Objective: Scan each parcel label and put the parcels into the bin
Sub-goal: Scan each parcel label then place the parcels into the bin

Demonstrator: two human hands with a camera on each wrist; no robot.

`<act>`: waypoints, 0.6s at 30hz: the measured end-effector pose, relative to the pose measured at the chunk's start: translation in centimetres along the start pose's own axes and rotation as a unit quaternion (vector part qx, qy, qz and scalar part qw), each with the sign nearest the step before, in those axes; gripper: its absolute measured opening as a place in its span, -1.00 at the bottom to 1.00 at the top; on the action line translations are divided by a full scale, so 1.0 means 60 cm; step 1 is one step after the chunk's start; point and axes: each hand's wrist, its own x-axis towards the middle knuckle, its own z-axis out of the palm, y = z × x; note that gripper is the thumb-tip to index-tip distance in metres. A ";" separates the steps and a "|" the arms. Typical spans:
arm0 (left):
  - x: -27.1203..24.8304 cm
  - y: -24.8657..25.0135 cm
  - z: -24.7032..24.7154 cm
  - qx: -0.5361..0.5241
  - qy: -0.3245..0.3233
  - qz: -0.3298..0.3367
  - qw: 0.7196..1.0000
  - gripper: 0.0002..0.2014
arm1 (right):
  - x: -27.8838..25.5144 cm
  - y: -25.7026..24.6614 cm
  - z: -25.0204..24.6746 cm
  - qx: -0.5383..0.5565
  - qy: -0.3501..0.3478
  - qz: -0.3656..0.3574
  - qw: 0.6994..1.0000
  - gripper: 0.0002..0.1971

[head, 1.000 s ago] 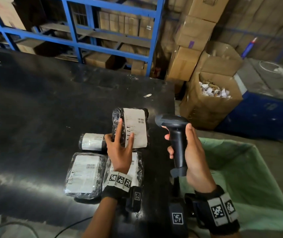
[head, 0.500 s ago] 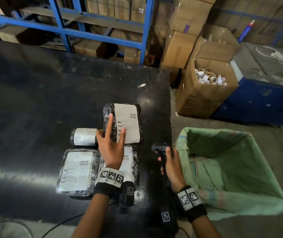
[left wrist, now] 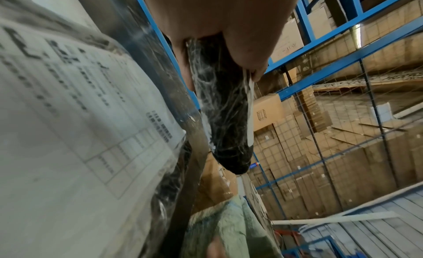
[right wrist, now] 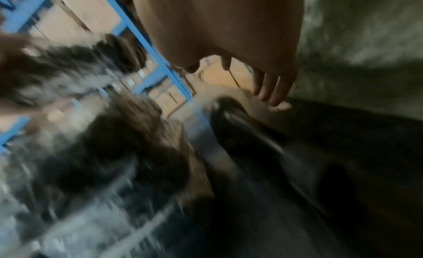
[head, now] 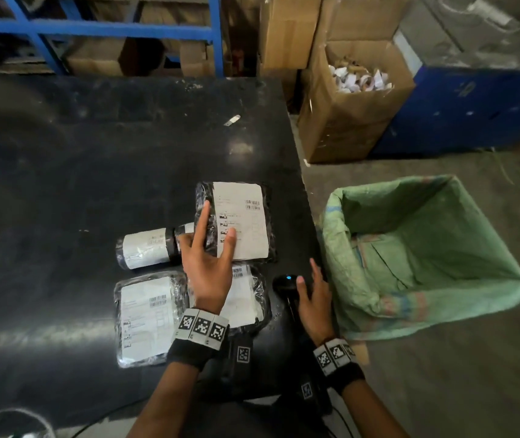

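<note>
Scanner down, parcel in hand.
My right hand (head: pixel 314 300) has released the scanner (head: pixel 284 284) onto the table (head: pixel 94 184), fingers loose; my left hand (head: pixel 208 263) pinches the top parcel (head: pixel 239 219) – scanned, I judge – just left of the bin (head: pixel 422 248), ready to go in.

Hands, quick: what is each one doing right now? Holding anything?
Left hand: pinching the edge of the far parcel between thumb and fingers.
Right hand: open, fingers straight, beside the scanner, not gripping it.

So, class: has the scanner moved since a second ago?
Yes. The scanner has come down from mid-air onto the table, near its right edge beside the bin.
</note>
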 end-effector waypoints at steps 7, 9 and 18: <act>-0.001 0.031 0.050 -0.052 -0.077 0.013 0.996 -0.38 | 0.030 -0.178 -0.066 0.181 -0.049 -0.112 0.976 -0.48; -0.007 0.048 0.072 -0.075 -0.086 0.009 0.993 -0.38 | 0.042 -0.191 -0.082 0.185 -0.045 -0.124 0.974 -0.46; -0.067 0.121 0.204 -0.072 -0.123 -0.026 0.989 -0.38 | 0.096 -0.144 -0.231 0.156 -0.008 -0.128 0.979 -0.48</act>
